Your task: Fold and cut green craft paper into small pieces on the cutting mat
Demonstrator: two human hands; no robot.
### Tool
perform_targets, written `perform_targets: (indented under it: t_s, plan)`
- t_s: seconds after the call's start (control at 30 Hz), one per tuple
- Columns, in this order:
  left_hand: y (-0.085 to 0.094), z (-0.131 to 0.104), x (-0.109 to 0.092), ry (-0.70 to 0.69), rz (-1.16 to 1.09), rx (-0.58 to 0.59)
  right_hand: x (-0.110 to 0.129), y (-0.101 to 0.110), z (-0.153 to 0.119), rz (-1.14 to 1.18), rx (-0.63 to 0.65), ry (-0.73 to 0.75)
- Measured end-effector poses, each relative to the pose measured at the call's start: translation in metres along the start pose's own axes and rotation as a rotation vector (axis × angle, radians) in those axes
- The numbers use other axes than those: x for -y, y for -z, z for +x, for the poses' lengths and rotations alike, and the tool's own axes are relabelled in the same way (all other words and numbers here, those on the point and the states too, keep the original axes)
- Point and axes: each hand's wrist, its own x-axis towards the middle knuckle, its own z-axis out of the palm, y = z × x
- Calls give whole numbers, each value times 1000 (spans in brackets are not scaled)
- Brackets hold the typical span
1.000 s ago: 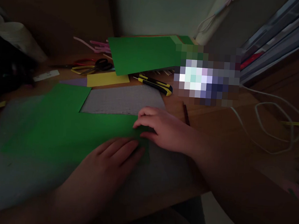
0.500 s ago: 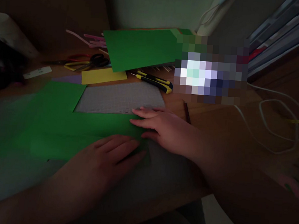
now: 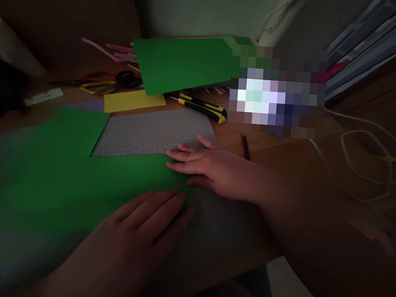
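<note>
1 green sheet (image 3: 47,169) lay across the mat (image 3: 155,132), its left part blurred. Smoothing or aligning it seemed the step in hand; the next move called, I judged, for light, even pressure. The left hand (image 3: 134,230) lay at its near right end, fingers together; whether they pinched it, I could not tell. At 12 o'clock the yellow paper (image 3: 133,101) and cutters (image 3: 205,111) bordered the mat. The right hand (image 3: 210,167), spread and gripping nothing, lay at the sheet's far edge. Tabletop (image 3: 292,162) gave room at 3 o'clock, between stick (image 3: 245,147) and cord (image 3: 360,200).
</note>
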Motion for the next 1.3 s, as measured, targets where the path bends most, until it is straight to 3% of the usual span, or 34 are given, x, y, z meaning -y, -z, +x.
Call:
perform_targets:
  t_s: [0.33,1.3]
  plan:
    - [-7,1,6,-61,-60,122,3,1,-1,50,-1,-56]
    - [-9,1,19,-135,-180,123,2,1,0,89,-21,-53]
